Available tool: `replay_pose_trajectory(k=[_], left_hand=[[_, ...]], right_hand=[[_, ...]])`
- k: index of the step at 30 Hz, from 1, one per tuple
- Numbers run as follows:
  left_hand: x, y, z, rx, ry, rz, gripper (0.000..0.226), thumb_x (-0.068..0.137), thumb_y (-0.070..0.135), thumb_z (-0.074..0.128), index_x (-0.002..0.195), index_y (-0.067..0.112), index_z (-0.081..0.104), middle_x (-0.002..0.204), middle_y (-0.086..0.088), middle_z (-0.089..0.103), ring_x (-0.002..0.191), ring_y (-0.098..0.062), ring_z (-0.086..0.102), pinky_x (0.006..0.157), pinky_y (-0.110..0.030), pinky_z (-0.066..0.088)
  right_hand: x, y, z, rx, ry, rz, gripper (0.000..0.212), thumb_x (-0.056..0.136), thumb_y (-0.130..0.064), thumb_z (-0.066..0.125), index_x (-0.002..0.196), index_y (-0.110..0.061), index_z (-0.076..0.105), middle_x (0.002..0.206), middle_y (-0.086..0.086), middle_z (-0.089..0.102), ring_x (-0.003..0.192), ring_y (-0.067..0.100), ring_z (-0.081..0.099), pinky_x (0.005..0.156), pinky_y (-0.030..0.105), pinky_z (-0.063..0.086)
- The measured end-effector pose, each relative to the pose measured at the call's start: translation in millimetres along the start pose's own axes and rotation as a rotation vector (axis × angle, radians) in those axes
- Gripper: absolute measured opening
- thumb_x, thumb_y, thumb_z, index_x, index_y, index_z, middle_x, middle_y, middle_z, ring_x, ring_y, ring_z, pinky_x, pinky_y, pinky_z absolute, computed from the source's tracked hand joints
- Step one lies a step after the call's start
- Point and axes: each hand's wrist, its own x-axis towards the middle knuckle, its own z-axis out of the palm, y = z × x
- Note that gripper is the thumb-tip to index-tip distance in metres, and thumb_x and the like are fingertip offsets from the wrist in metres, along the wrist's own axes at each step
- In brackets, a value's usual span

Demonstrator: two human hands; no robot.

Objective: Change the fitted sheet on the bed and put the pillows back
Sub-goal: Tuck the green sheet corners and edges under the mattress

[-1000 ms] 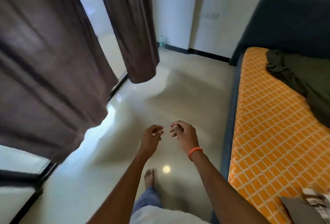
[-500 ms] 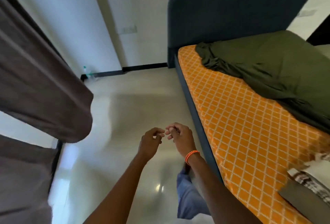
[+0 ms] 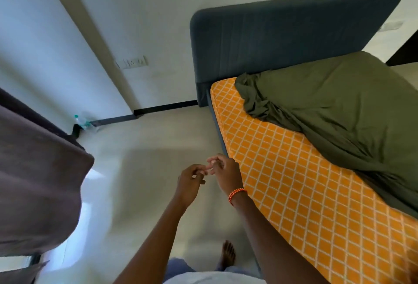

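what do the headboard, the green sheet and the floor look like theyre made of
Headboard: looks like padded upholstery in dark blue-grey fabric, matte, with faint vertical seams and rounded corners.
Green sheet: soft woven cloth, probably cotton or similar, matte, bunched into folds and wrinkles.
Floor: hard polished tile or stone, pale; it shows window glare and soft reflections.

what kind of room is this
Most likely a bedroom: a bed with a padded dark blue headboard, an orange diamond-patterned mattress partly covered by a rumpled olive green sheet, and dark brown curtains by a window.
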Motion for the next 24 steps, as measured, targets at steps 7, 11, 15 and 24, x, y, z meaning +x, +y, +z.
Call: replay_pose_trajectory(k=[7,11,15,24], left_hand=[[150.5,32.2,34.1,0.029,-0.114,-0.028,0.032,0.102,-0.007,0.049,0.104,0.011,0.075,0.102,-0.008,0.077,0.089,-0.020,0.072,0.058,-0.014,0.049],[231.4,57.1,48.9,0.029,-0.189,-0.024,0.028,0.108,0.004,0.049,0.103,0.015,0.074,0.100,0.000,0.078,0.081,-0.008,0.071,0.057,-0.012,0.048],[344.1,91.6,44.2,0.076,-0.292,-0.007,0.026,0.107,0.002,0.049,0.105,0.010,0.073,0.100,0.000,0.077,0.079,-0.007,0.071,0.055,-0.011,0.046],[548.4,124.8,43.9,0.231,-0.474,0.001,0.030,0.102,0.007,0.055,0.098,0.027,0.077,0.089,0.007,0.078,0.083,-0.009,0.074,0.080,-0.037,0.063]], right_hand=[[126.4,16.2,-29.3,0.050,0.087,0.070,0.025,0.100,-0.005,0.052,0.095,-0.013,0.075,0.085,0.002,0.075,0.074,0.008,0.073,0.072,0.029,0.061],[207.8,18.6,-34.3,0.037,0.161,0.107,0.025,0.097,-0.009,0.053,0.091,-0.018,0.075,0.081,-0.003,0.075,0.076,0.011,0.073,0.075,0.041,0.062],[310.4,2.9,-26.6,0.057,0.257,0.161,0.027,0.096,-0.016,0.051,0.088,-0.031,0.072,0.084,-0.003,0.076,0.077,0.014,0.075,0.075,0.044,0.062],[460.5,-13.0,-21.3,0.156,0.420,0.335,0.025,0.101,-0.009,0.053,0.094,-0.018,0.074,0.082,0.000,0.076,0.073,0.013,0.072,0.067,0.024,0.058]])
